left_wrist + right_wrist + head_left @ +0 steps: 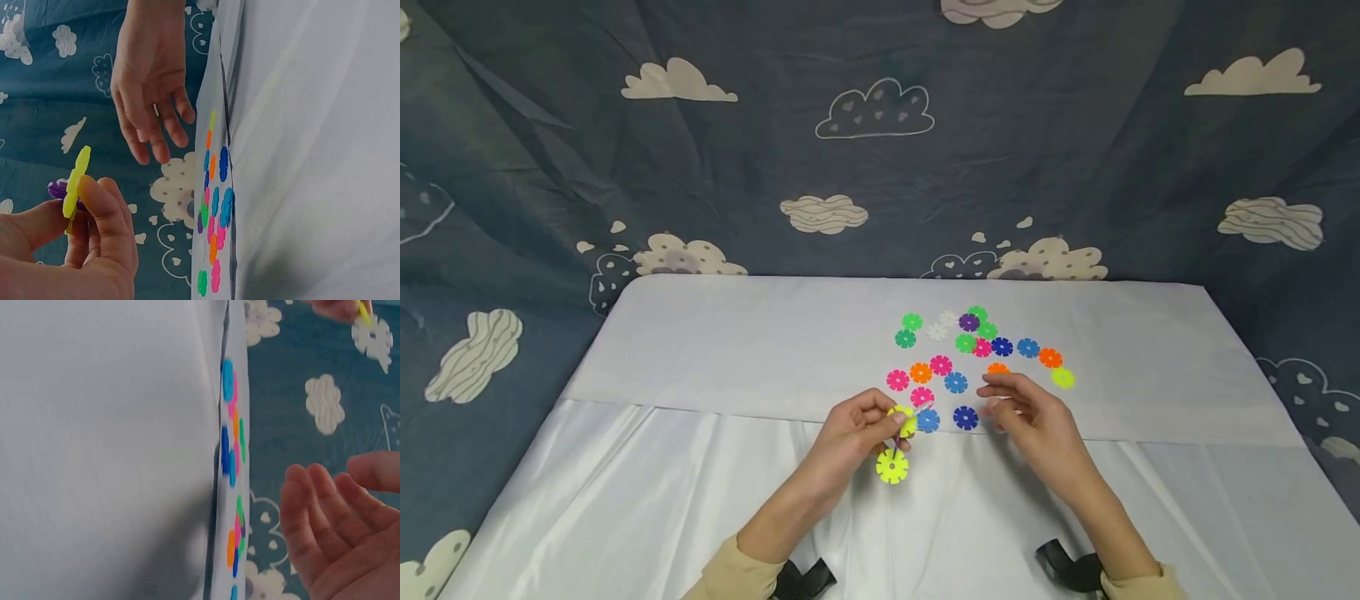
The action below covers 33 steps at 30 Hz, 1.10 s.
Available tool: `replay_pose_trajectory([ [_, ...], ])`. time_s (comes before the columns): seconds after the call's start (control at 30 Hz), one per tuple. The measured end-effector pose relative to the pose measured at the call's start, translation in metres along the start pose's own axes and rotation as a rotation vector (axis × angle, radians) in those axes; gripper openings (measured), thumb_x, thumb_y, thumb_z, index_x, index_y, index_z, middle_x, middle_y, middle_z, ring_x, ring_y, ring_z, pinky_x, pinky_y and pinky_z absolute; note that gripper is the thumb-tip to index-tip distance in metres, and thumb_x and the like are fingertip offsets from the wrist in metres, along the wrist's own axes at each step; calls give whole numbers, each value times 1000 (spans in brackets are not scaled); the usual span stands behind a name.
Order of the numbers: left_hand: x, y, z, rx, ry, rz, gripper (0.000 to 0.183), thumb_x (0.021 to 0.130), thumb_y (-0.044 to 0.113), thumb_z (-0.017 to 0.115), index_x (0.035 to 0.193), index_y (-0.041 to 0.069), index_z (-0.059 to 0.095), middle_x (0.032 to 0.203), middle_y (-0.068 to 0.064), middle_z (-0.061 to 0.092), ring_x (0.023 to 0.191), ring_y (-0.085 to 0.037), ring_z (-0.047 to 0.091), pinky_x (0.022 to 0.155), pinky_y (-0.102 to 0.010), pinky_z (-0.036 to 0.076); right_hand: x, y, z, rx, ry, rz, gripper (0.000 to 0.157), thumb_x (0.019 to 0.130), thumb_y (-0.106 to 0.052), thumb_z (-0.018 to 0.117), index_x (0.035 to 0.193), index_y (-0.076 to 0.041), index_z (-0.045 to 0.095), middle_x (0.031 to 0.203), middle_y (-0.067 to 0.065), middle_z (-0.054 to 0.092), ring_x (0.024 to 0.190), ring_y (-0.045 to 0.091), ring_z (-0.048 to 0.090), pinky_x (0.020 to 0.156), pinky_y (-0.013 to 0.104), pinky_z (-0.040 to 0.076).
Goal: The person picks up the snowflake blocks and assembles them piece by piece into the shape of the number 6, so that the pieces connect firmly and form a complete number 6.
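Left hand (856, 429) pinches a yellow disc (904, 422) between thumb and fingers, held up off the bench (737, 342), near side, about mid-scene. Joined to it: purple disc (57, 189), seen edge-on in the head view; second yellow disc (892, 467) hanging on the near side; white disc (382, 344) sticking out to the right. Right hand (1037, 425) is to the right, well apart from the joined pieces, fingers loosely bent and parted, holding nothing. Under and around the hands, loose discs lie flat: light blue disc (928, 421) just right of the held pieces, dark blue disc (966, 417) between the hands, orange disc (997, 369) just beyond the right fingertips. More colors farther back, some overlapping, e.g. purple over green. Patterned backdrop (737, 183) at far side. Risks, my judgement: lower yellow could twist or drop if its slot fit is loose, since the pinch is on the upper disc; squeezing hard could bend a slot; a low right-hand reach could scatter neighbors; overlapped discs could get picked up together.
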State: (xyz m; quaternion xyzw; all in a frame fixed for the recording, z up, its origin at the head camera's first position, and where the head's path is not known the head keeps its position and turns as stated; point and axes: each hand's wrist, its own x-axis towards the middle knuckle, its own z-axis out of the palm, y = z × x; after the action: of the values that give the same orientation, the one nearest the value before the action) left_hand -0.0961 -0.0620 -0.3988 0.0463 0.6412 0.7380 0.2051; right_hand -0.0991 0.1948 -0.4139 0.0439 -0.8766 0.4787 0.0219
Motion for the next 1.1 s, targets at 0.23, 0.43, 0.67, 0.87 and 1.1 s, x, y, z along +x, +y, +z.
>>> replay_pose_trajectory([
  [0.23, 2, 2, -3, -54, 20, -24, 17, 96, 16, 63, 102, 1, 57, 85, -10, 68, 83, -23, 67, 75, -29, 47, 30, 15, -25, -186, -66, 16, 27, 98, -13, 60, 124, -8, 63, 110, 8, 67, 96, 26, 62, 73, 31, 55],
  [0.43, 3, 4, -6, -56, 30, -24, 17, 96, 16, 62, 103, 2, 56, 85, -9, 68, 84, -23, 67, 73, -29, 46, 57, 31, -37, -315, -142, 33, 28, 96, -12, 64, 123, -3, 63, 107, 12, 65, 97, 31, 60, 75, 39, 56],
  [0.67, 1, 2, -8, -48, 29, -30, 17, 96, 17, 64, 103, 3, 56, 86, -10, 67, 86, -24, 67, 75, -30, 45, 77, 49, -35, -344, -221, 54, 35, 91, -10, 70, 124, -4, 63, 108, 12, 62, 90, 26, 52, 77, 34, 50],
  [0.87, 2, 1, -9, -55, 26, -30, 16, 96, 16, 63, 104, 3, 56, 89, -12, 67, 86, -24, 67, 75, -30, 46, 85, 56, -39, -295, -270, 31, 34, 89, -12, 73, 122, -6, 67, 103, 9, 63, 86, 25, 48, 71, 33, 45],
  [1.1, 2, 2, -12, -71, 20, -28, 17, 95, 15, 64, 103, 2, 56, 93, -16, 67, 86, -26, 67, 77, -31, 48, 86, 57, -38, -299, -307, 2, 31, 85, -8, 76, 115, -7, 68, 100, 8, 61, 83, 24, 48, 67, 30, 44],
])
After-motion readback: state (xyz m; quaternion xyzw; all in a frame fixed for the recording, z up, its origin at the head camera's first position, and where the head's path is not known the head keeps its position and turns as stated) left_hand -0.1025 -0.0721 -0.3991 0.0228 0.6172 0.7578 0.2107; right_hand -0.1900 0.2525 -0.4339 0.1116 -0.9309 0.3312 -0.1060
